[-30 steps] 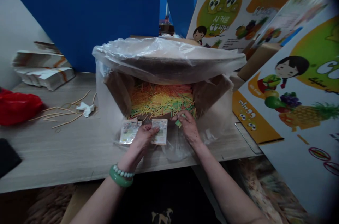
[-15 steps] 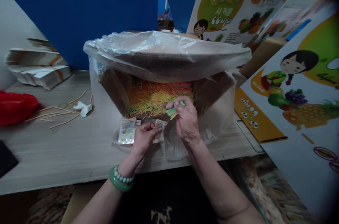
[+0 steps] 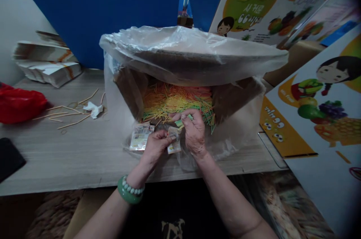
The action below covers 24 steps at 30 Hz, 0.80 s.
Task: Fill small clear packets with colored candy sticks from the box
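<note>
Green thin sticks (image 3: 183, 120), newly lifted, sat pinched in her right hand (image 3: 193, 131) while her left hand (image 3: 155, 146) gripped a small printed packet (image 3: 174, 145).

Both my hands at the mouth of the stick box

My left hand (image 3: 155, 145) pinches a small printed paper packet (image 3: 174, 145) at the table edge, while my right hand (image 3: 193, 130) grips a small bunch of green sticks (image 3: 182, 120) just above it. Behind them stands a brown cardboard box lined with clear plastic (image 3: 183, 49), full of thin yellow, orange and green sticks (image 3: 175, 99). More flat printed packets (image 3: 140, 137) lie beside my left hand on the pale wooden table (image 3: 84, 156).
</note>
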Motion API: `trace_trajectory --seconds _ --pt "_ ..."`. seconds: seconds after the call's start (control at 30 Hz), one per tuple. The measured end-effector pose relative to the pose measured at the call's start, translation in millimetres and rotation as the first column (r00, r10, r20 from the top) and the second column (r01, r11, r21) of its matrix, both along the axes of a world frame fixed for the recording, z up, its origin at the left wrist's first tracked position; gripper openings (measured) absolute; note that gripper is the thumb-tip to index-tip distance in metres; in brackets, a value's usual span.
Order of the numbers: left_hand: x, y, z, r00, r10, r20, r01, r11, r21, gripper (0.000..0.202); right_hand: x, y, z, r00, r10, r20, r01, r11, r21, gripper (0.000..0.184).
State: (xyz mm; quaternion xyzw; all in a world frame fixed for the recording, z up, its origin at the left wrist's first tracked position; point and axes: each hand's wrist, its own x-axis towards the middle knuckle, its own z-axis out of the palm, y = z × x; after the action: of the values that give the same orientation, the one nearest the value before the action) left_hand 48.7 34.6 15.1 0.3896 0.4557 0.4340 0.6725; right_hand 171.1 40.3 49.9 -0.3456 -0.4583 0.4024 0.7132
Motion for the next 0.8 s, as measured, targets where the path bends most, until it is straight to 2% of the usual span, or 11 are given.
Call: trace_trajectory --seconds 0.17,0.33,0.47,0.6,0.8 --pt "-3.0 -0.1 -3.5 0.994 0.005 -0.105 -0.002 1.0 0.027 0.03 1.0 -5.0 12.2 0.991 -0.04 0.128 0.039 0.999 0.01 0.006" --pt "-4.3 -0.8 3.9 0.998 0.007 -0.067 -0.004 0.999 0.046 0.031 -4.1 -8.6 4.8 0.961 0.04 0.274 -0.018 0.996 -0.084 0.009" --pt "-5.5 -1.3 6.6 1.0 0.003 0.01 -0.004 0.999 0.048 0.033 -3.9 -7.8 -5.6 0.974 0.1 0.203 -0.069 0.986 -0.154 0.009" --pt "-6.9 -1.2 4.3 0.998 0.0 0.057 -0.002 0.999 0.035 0.031 1.5 -5.5 -7.5 0.98 0.181 0.086 -0.16 0.964 -0.212 0.008" --pt "-5.9 3.9 -2.6 0.995 -0.091 0.044 0.087 0.992 0.089 0.025 6.0 -0.3 -5.5 0.929 0.298 0.22 -0.217 0.92 -0.327 0.015"
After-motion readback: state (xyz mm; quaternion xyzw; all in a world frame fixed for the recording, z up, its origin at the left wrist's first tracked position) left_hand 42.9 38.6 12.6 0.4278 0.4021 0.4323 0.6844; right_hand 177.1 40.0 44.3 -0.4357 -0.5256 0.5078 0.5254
